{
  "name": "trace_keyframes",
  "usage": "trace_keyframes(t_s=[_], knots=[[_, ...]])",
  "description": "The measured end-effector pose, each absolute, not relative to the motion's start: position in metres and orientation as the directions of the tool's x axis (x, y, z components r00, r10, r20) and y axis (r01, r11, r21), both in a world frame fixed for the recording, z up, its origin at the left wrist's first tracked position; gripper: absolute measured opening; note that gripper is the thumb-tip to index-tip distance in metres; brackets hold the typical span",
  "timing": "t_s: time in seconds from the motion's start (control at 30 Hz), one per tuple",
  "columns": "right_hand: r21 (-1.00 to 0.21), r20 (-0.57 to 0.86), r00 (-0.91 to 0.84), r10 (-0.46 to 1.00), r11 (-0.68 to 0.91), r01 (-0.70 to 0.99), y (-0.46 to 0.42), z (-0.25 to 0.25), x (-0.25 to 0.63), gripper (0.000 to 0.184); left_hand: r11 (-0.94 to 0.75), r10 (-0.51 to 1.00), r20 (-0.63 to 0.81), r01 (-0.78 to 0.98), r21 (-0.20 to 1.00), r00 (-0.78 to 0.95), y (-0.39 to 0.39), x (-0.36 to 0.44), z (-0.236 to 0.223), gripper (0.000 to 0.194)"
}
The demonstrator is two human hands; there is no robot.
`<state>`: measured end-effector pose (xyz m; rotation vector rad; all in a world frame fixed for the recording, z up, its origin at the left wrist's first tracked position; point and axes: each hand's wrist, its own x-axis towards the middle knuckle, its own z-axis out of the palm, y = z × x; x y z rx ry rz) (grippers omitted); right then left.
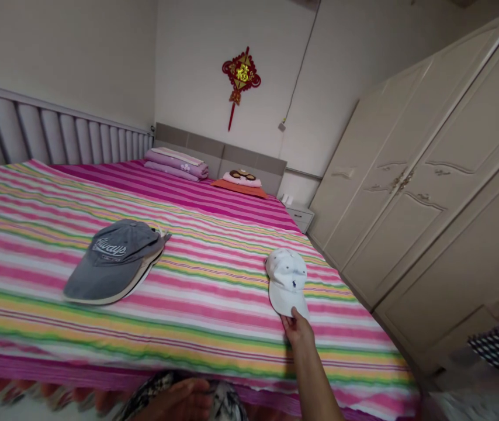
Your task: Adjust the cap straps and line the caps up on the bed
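Observation:
A white baseball cap [285, 272] with a small dark emblem lies on the right side of the striped bed cover. My right hand [298, 330] pinches the front of its brim, thumb on top and fingers beneath. Low in the view, close to my patterned clothing, my left hand [183, 400] hangs by the bed's near edge with its fingers loosely extended, holding nothing. To the left on the cover, a grey cap [118, 257] with white lettering rests on top of other headwear, whose pale brim edge shows below it.
The bed's striped cover [214, 327] spans the foreground. Folded purple bedding [177, 164] and a pink folded item [241, 180] on an orange one sit by the headboard [205, 149]. Along the right stands a wardrobe [390, 146], with a nightstand [298, 216] beyond the bed.

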<state>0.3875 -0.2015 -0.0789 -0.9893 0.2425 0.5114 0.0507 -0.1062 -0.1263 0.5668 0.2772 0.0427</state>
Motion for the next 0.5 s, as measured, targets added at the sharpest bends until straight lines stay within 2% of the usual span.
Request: trace_keyframes(t_s=[0.3,0.5], knots=[[-0.738,-0.450,0.856,0.254,0.434,-0.516,-0.202,-0.075,0.383,0.020,0.811,0.172,-0.272,0.021,0.584,0.947,-0.102,0.045,-0.141,0.031],[-0.795,-0.396,0.880,0.262,0.381,-0.472,-0.204,-0.071,0.378,0.018,0.802,0.168,-0.286,0.038,0.596,0.943,-0.098,0.046,-0.146,0.033]])
